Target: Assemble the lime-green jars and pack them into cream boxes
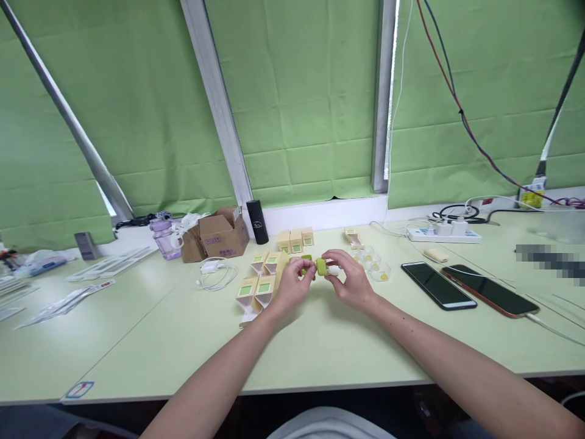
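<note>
Above the middle of the table my two hands are close together. My right hand [351, 277] pinches a small olive-green piece [322, 267] with a white rounded part [334, 271] beside it. My left hand [295, 279] has its thumb and fingers pressed together near another green piece [306, 263], partly hidden by the fingers. Whether the two green pieces are joined I cannot tell. Left of my left hand stand several small cream boxes [247, 291] with green squares, their flaps folded out. Behind my right hand lies a clear plastic tray [380, 272] with yellow spots in its round cups.
More small cream boxes [297, 239] stand at the back, with one open box [353, 238] to their right. A brown carton [223, 235], black cylinder [257, 222] and purple bottle [164, 238] line the back left. Two phones [437, 285] and a power strip [443, 234] occupy the right.
</note>
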Available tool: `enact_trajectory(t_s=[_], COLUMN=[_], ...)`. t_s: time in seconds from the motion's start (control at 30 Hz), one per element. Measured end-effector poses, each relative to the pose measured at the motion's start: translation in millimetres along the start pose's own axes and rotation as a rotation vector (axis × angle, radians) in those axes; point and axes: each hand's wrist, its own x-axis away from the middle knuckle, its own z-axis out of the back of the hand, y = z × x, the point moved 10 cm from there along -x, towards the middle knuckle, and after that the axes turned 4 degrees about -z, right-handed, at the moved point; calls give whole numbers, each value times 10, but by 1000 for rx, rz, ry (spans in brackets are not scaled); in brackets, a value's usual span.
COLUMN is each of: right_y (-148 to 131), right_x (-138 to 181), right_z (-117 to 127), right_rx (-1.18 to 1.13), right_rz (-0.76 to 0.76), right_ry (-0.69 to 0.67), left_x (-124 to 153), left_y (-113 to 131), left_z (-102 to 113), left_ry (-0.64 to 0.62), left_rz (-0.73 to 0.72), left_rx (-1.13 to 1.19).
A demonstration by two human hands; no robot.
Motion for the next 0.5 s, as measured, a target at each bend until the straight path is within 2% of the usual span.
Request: enact_trajectory(t_s=[0.5], right_y=[29], right_x=[1], right_z=[-2], right_rx=[-17], right_rz=[-24], right_ry=[8], left_x=[-1], left_y=[-30], left_z=[15], left_ry=[11], left_rz=[6], left_rx=[-16])
